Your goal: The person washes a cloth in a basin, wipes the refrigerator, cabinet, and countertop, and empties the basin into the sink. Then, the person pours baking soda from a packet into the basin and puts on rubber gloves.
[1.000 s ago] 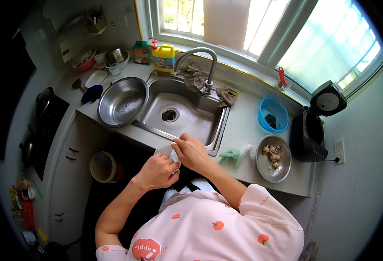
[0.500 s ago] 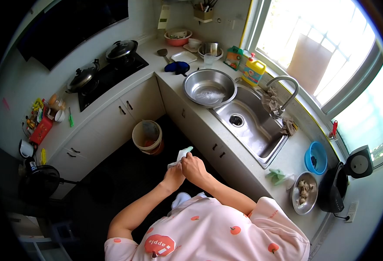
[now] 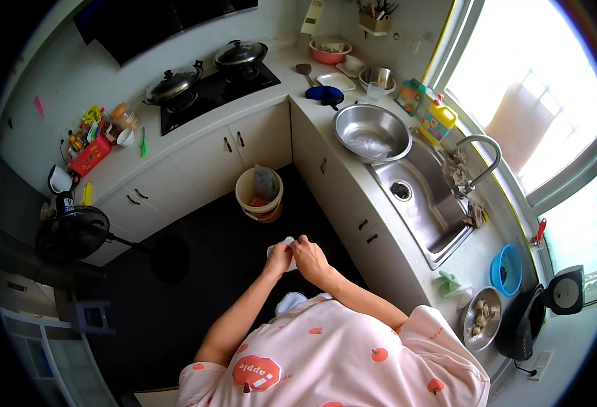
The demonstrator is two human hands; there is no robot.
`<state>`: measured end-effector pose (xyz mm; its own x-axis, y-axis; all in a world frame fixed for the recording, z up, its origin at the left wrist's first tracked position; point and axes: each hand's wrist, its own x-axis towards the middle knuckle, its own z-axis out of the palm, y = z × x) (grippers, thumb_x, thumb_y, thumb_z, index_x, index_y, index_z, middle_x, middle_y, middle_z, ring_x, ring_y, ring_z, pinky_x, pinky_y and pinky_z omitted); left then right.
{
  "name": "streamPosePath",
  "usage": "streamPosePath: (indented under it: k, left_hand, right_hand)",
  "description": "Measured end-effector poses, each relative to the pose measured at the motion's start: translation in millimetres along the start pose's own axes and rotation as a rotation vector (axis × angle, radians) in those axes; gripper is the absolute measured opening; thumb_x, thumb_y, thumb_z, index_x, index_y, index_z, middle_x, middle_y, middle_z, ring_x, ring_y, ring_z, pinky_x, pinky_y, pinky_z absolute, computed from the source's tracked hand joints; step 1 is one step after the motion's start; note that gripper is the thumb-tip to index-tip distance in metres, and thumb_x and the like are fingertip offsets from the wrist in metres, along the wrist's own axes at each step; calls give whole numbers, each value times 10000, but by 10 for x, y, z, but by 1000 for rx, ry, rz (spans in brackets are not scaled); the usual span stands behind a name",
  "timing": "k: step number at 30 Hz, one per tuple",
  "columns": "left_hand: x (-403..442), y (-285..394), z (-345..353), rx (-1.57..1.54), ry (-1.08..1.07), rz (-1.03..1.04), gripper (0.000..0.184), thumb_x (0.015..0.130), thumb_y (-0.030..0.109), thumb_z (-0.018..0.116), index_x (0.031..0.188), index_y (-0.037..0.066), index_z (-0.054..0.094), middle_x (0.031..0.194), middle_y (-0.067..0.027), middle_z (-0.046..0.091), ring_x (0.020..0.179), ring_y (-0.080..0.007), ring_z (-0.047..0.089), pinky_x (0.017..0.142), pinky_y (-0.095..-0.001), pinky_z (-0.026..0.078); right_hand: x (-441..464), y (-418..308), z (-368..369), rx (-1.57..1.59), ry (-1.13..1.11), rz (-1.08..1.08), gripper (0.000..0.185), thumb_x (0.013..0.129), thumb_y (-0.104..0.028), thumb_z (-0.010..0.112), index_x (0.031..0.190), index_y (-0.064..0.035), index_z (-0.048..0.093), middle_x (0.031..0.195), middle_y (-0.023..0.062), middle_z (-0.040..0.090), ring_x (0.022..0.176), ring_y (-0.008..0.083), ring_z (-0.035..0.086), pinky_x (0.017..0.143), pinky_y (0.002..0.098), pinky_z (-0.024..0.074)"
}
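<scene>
Over the dark floor, both of my hands are close together in front of my body. My left hand [image 3: 279, 260] is closed with its fingers pinching a thin whitish plastic piece [image 3: 292, 266], perhaps a bag. My right hand [image 3: 311, 262] is closed on the same piece from the other side. Much of the piece is hidden behind the fingers, so its full shape does not show. Just beyond the hands, a cream bucket [image 3: 249, 191] on the floor holds a grey bag and something orange-red.
To the right runs a counter with a steel sink [image 3: 431, 224], a large steel basin [image 3: 353, 139], a pale green plastic bag [image 3: 450, 285], a metal bowl [image 3: 471, 339] of garlic-like pieces and a blue basin [image 3: 498, 271]. A black fan [image 3: 74, 234] stands left, below the stove counter.
The view has shifted, so the kitchen appears further right and the floor shows more. Both hands still hold the whitish piece; less of it sticks out above the fingers.
</scene>
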<state>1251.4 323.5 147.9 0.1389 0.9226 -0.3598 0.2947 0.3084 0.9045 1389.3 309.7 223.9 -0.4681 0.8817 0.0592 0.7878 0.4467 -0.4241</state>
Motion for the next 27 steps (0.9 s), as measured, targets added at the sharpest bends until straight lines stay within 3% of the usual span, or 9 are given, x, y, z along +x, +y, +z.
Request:
streamPosePath:
  k: [2, 3, 6, 10, 14, 17, 20, 24, 27]
  left_hand:
    - [25, -68, 70, -796, -19, -112, 230, 899, 107, 488, 1063, -4, 605, 1095, -132, 648, 961, -203, 626, 784, -323, 506]
    - [24, -112, 123, -843, 48, -60, 276, 911, 127, 480, 1156, 8, 528, 1209, -91, 570, 1065, -189, 568, 851, -313, 488]
    - [-69, 338, 271, -1271, 94, 44, 312, 925, 113, 450, 1214, 7, 500, 1105, -79, 584, 996, -183, 584, 842, -312, 495]
    - [-7, 124, 333, -858, 400, 40, 318, 937, 147, 494, 1203, -9, 573, 1034, -75, 612, 950, -126, 570, 804, -254, 469]
    - [107, -16, 368, -135, 363, 762, 89, 919, 108, 514, 952, 42, 563, 918, -23, 575, 785, -104, 514, 687, -253, 427]
    - [18, 164, 205, -113, -78, 300, 244, 953, 188, 442, 1117, 40, 544, 1029, -86, 592, 878, -164, 559, 767, -289, 457]
    - [409, 281, 88, -704, -491, 45, 425, 958, 295, 418, 1299, 54, 494, 1119, -103, 608, 982, -199, 572, 844, -311, 463]
    - [644, 549, -63, -1105, -696, 117, 521, 966, 293, 402, 1457, 175, 276, 1484, -96, 303, 1292, -290, 399, 1043, -536, 332]
    - [694, 748, -189, -1011, -373, 121, 564, 946, 368, 430, 1450, 160, 284, 1507, -159, 201, 1342, -346, 286, 1041, -556, 326]
  right_hand:
    - [6, 61, 73, -25, 55, -87, 166, 704, -7, 625, 865, 14, 597, 886, 174, 580, 797, 303, 621, 661, 366, 544]
    - [-1, 78, 111, -35, 81, -130, 165, 724, -14, 616, 882, 19, 586, 894, 183, 572, 778, 310, 623, 655, 371, 542]
    - [-79, -27, 56, 141, 99, -64, 91, 795, -37, 563, 868, 14, 546, 830, 200, 565, 689, 366, 600, 624, 431, 504]
    - [-120, -35, -2, 245, 187, 6, 65, 797, -36, 557, 831, 1, 515, 801, 184, 561, 668, 363, 595, 567, 424, 498]
    - [-213, -80, 56, 181, 167, -30, 111, 787, -29, 558, 859, -2, 478, 778, 177, 542, 648, 362, 595, 536, 419, 496]
    - [-203, -84, -73, 254, 236, -80, 161, 787, -51, 593, 881, -18, 468, 808, 163, 553, 636, 360, 590, 525, 420, 490]
    - [-203, -137, -91, 268, 256, -131, 156, 799, -68, 602, 877, -25, 474, 805, 154, 555, 627, 356, 587, 524, 416, 487]
    - [-66, -231, -159, 335, 337, -141, 162, 793, -87, 610, 850, -46, 464, 751, 139, 555, 603, 342, 597, 518, 422, 491]
    - [43, -287, -304, 400, 376, -97, 162, 795, -87, 610, 883, -39, 483, 752, 141, 580, 596, 334, 600, 519, 412, 486]
